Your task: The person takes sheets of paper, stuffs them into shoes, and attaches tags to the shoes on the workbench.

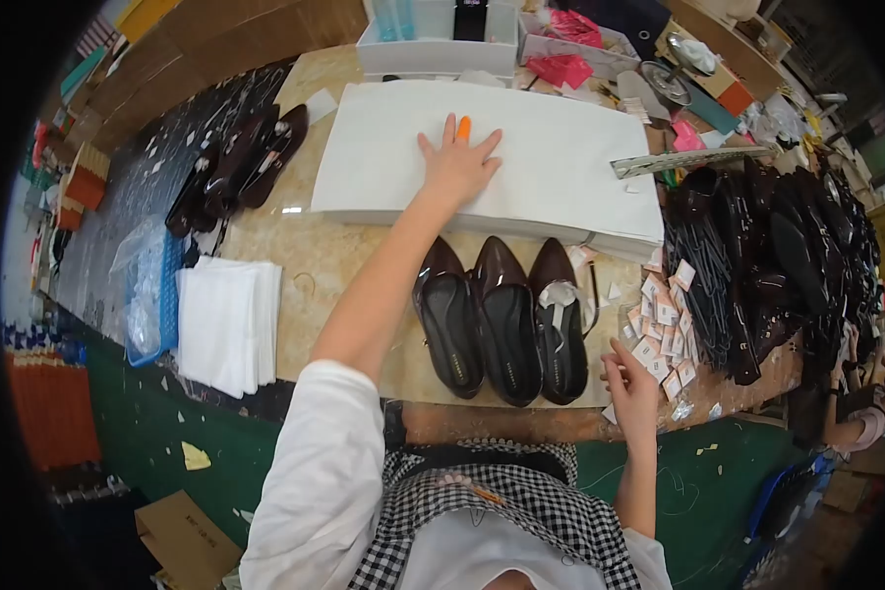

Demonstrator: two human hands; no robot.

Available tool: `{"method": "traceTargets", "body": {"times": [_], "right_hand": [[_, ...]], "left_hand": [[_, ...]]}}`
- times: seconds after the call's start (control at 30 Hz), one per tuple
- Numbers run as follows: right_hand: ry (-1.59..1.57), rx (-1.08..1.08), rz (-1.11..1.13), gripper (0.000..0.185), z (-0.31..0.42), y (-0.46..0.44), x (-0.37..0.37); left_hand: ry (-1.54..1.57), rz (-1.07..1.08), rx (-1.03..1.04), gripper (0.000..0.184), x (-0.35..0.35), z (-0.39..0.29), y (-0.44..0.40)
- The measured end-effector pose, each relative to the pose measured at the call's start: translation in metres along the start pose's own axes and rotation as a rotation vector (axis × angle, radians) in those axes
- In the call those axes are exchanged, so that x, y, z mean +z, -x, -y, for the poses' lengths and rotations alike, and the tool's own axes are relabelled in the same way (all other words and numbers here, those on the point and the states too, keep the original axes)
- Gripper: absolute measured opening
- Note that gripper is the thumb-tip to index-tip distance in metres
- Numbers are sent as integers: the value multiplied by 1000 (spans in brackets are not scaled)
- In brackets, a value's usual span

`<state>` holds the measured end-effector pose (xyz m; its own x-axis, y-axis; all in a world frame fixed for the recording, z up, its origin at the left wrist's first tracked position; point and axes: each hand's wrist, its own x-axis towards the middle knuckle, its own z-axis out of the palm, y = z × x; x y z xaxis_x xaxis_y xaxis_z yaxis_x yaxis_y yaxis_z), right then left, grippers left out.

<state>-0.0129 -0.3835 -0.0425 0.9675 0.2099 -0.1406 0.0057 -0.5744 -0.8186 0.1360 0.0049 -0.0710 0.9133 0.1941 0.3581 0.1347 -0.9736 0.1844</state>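
My left hand point(460, 165) lies flat with spread fingers on a large stack of white paper sheets point(551, 138); one finger wears an orange finger cover point(463, 129). My right hand point(633, 391) hovers at the table's front edge, fingers loosely bent and apart, with nothing visible in it. It is between a pile of small paper tags point(661, 329) and three dark glossy pointed shoes. The left shoe point(450, 339) and middle shoe point(508, 344) show black insoles. Inside the right shoe point(562, 344) is some white material, and a thin strap hangs beside it.
Dark cords point(696, 305) and a heap of dark shoes point(777, 265) fill the right side. At left are white sheets point(228, 324), a blue basket point(170, 295) and more dark shoes point(251, 162). White boxes point(438, 59) stand behind. Another person's arm point(846, 431) shows far right.
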Motion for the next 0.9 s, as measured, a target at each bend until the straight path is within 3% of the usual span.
{"method": "traceTargets", "body": {"times": [0.07, 0.13, 0.2, 0.23, 0.27, 0.3, 0.43, 0.47, 0.5, 0.57, 0.63, 0.67, 0.7, 0.77, 0.8, 0.83, 0.9], "right_hand": [[-34, 58, -37, 40, 8, 6, -10], [-102, -87, -71, 46, 27, 7, -7], [-324, -188, -30, 59, 48, 7, -3], [-644, -116, 30, 58, 57, 4, 1], [-969, -33, 90, 57, 66, 2, 9], [-1294, 55, 154, 57, 72, 2, 16], [-1258, 519, 445, 46, 55, -10, 60], [-1326, 569, 549, 45, 60, 0, 80], [-1392, 616, 655, 44, 75, 7, 92], [-982, 552, 757, 54, 108, -5, 55], [-608, 48, 633, 68, 102, -32, 51], [-309, -350, 308, 83, 115, -32, 48], [-181, -430, 383, 99, 133, -13, 50], [-13, -673, 468, 101, 138, -1, 86], [53, -725, 396, 96, 127, -19, 91], [-59, -567, 301, 79, 125, -32, 92], [-528, -180, 344, 60, 106, -71, 87]], "left_hand": [[101, -55, 14, 42, -2, -7, -1], [223, -23, 2, 34, -14, -10, 4], [364, -265, 108, 20, -56, -26, 28], [428, -268, 84, 16, -106, -49, 52], [428, -125, 202, 18, -154, -74, 87], [361, 131, 496, 21, -159, -85, 134], [986, 29, 520, 17, -161, -103, 181], [1129, -52, 269, 14, -148, -97, 177], [962, -64, 378, 13, -159, -96, 175], [915, -93, 321, 14, -150, -92, 197], [599, -136, -158, 25, -134, -64, 205], [657, -145, -350, 38, -145, -58, 186], [819, -132, -341, 40, -139, -60, 189], [1140, -85, -304, 44, -120, -71, 194], [1361, 46, -604, 39, -120, -72, 196], [1359, 91, -571, 36, -114, -61, 205], [1358, 184, -501, 31, -97, -32, 228]]}}
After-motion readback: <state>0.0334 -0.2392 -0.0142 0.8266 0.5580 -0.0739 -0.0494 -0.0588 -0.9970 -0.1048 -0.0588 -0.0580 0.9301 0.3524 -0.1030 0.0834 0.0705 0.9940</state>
